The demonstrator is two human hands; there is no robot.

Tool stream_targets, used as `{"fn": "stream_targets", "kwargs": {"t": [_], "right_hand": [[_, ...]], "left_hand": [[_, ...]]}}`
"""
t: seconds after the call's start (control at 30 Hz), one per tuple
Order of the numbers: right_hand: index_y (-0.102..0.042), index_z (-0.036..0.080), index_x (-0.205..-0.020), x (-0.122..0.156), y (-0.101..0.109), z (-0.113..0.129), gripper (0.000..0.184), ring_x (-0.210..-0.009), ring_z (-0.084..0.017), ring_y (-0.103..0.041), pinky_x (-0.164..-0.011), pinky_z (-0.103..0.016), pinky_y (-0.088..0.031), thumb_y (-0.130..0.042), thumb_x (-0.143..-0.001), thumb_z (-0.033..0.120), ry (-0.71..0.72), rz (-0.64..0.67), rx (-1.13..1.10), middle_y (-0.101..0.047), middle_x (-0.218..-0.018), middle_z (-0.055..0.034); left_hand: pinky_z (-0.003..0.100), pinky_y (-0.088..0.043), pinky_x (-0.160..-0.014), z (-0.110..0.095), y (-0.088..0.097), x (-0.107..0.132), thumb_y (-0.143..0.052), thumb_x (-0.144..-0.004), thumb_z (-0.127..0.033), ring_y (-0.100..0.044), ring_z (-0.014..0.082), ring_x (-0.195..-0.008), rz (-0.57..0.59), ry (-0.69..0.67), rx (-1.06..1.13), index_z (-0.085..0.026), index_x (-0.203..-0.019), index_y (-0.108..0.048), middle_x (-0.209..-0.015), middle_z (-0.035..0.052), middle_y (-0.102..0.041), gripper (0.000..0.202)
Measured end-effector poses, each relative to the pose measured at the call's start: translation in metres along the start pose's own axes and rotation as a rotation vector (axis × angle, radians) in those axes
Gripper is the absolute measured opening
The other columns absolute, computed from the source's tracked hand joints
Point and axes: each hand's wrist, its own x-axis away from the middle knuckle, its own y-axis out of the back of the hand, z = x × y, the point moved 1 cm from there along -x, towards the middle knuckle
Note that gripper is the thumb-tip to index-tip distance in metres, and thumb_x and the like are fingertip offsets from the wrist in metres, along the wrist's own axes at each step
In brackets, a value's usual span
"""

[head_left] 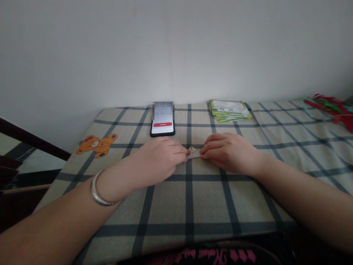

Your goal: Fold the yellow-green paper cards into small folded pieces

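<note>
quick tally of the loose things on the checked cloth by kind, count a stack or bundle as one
phone: 1
stack of printed leaflets: 1
small folded paper: 1
bundle of red and green strips: 1
total: 4

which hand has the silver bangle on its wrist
The left hand has the silver bangle at its wrist; the right hand, across the small folded paper from it, has a bare wrist.

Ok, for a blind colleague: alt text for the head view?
The left hand and right hand pinch a small folded printed paper over a checked cloth, a silver bangle on the left wrist. A smartphone and a stack of green leaflets lie beyond.
</note>
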Motion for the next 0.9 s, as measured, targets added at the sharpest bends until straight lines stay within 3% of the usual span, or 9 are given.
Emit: {"fn": "stream_targets", "kwargs": {"t": [0.27, 0.5, 0.9], "right_hand": [[-0.072, 0.020, -0.098, 0.002, -0.001, -0.004, 0.018, -0.102, -0.019, -0.059, -0.087, -0.035, -0.048, -0.055, -0.092, 0.018, -0.009, -0.038, -0.046, -0.071, -0.109, -0.0038], [-0.073, 0.023, -0.100, 0.004, 0.004, -0.008, 0.023, -0.101, -0.018, -0.058, -0.087, -0.033, -0.047, -0.056, -0.089, 0.013, -0.003, -0.027, -0.073, -0.072, -0.109, -0.0014], [-0.074, 0.023, -0.095, 0.005, 0.003, -0.012, 0.019, -0.103, -0.019, -0.057, -0.088, -0.036, -0.047, -0.059, -0.087, 0.014, -0.013, -0.029, -0.117, -0.070, -0.109, -0.0034]], "left_hand": [[0.040, -0.046, -0.097, 0.004, -0.001, 0.004, -0.052, -0.085, -0.012, -0.061, 0.0220, -0.109, 0.022, -0.003, 0.017, -0.019, -0.114, -0.067, -0.121, 0.0025, -0.068, 0.033], [0.037, -0.046, -0.100, 0.009, -0.001, 0.007, -0.049, -0.086, -0.010, -0.060, 0.0190, -0.117, 0.041, -0.041, 0.061, -0.021, -0.118, -0.066, -0.133, 0.0006, -0.061, 0.038], [0.039, -0.050, -0.097, 0.007, 0.003, 0.007, -0.051, -0.083, -0.008, -0.063, 0.0206, -0.112, 0.031, -0.023, 0.113, -0.021, -0.108, -0.071, -0.126, 0.0026, -0.066, 0.034]]}}
